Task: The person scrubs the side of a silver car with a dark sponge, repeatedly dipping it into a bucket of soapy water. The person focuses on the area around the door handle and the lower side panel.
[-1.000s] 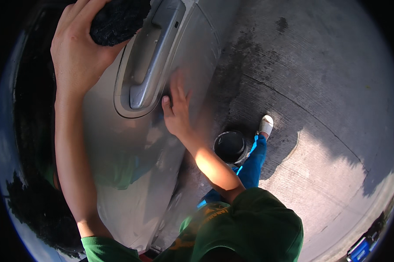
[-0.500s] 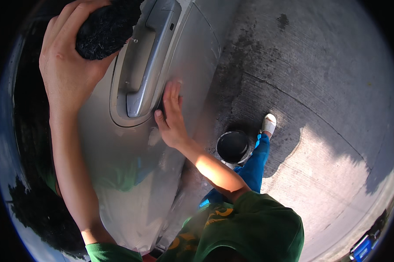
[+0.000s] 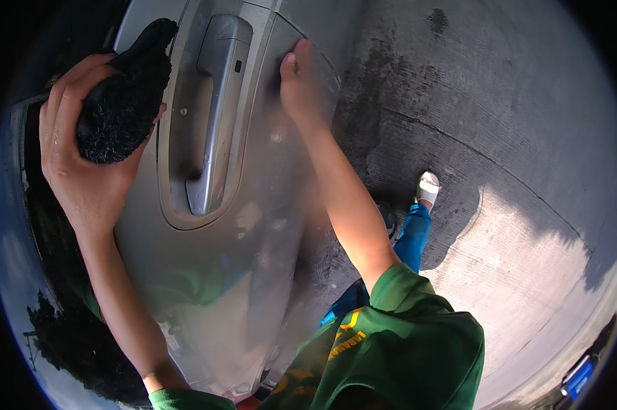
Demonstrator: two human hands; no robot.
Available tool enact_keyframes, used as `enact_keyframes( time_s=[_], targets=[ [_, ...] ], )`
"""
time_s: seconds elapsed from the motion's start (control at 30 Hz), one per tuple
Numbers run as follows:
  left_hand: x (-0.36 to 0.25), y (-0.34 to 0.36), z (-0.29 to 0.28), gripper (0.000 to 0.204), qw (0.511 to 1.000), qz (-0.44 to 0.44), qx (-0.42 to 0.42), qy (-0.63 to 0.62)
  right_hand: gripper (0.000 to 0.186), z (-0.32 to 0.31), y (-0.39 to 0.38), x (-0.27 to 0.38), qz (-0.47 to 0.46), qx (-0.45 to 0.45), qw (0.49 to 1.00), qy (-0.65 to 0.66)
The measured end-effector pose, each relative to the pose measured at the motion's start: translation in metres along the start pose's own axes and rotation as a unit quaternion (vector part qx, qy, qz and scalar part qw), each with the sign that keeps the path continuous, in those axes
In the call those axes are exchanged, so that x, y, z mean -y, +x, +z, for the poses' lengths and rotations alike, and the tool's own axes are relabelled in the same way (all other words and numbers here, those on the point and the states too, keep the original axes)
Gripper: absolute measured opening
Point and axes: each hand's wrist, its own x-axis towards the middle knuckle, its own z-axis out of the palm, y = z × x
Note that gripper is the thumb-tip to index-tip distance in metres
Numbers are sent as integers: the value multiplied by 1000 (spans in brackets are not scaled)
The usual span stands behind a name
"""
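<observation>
My left hand [image 3: 93, 160] is wrapped round a bunched, black, shaggy wash cloth [image 3: 124, 106], its fingers on the far left side of the bundle. The cloth is up against the silver-beige car door [image 3: 192, 273], just left of the door handle [image 3: 216, 116]. A few water drops show in the handle's recess. My right hand [image 3: 300, 85] is to the right of the handle with nothing visible in it. It rests against the door panel near a seam, its fingers stretched out; some of them are hidden behind the hand.
A dark bucket [image 3: 387, 219] on the ground is mostly hidden behind my right forearm. Beside it is my foot in a white shoe [image 3: 428, 188]. Concrete ground [image 3: 500, 130] with wet patches extends to the right. Dark car window glass [image 3: 62, 225] is at the left.
My left hand and the cloth have moved left and down, off the top of the handle. My right hand has slid up and right along the door. The bucket is now mostly covered.
</observation>
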Motion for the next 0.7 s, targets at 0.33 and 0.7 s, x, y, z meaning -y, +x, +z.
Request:
enact_keyframes(
  time_s=[0.33,0.7],
  targets=[
    [6,-1,0,49,1000,1,13,-10,70,18,-2,-29,-86,-56,994,35],
    [1,16,26,39,993,17,-108,-46,82,103,-244,-67,-155,69,984,52]
  ],
)
